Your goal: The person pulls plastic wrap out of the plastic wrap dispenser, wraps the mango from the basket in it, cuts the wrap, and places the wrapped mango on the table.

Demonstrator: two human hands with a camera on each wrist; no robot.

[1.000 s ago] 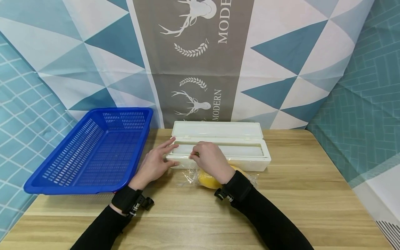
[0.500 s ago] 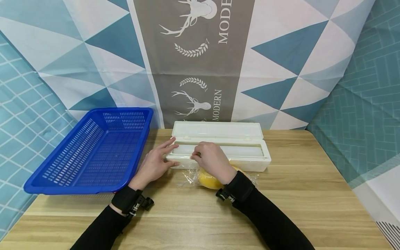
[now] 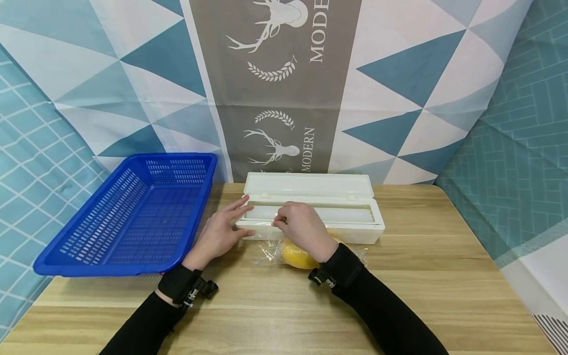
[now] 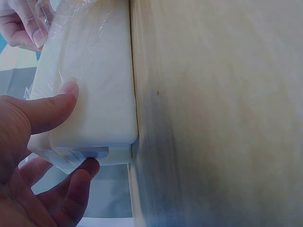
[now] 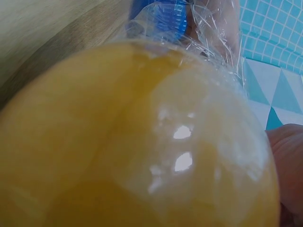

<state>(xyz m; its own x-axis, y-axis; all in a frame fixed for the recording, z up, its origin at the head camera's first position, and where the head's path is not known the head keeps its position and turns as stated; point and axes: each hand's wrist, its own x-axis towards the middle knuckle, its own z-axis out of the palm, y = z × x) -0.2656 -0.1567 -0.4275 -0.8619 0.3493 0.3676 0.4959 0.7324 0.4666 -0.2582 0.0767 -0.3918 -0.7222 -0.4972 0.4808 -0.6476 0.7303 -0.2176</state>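
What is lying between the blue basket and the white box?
In the head view, the left hand and some bare wooden tabletop lie between them.

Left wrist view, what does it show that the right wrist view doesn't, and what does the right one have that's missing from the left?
Only the left wrist view clearly shows the box, with the thumb of the left hand on its long side. Only the right wrist view shows the yellow item, up close, and the basket beyond it. Both show film, table and the right hand.
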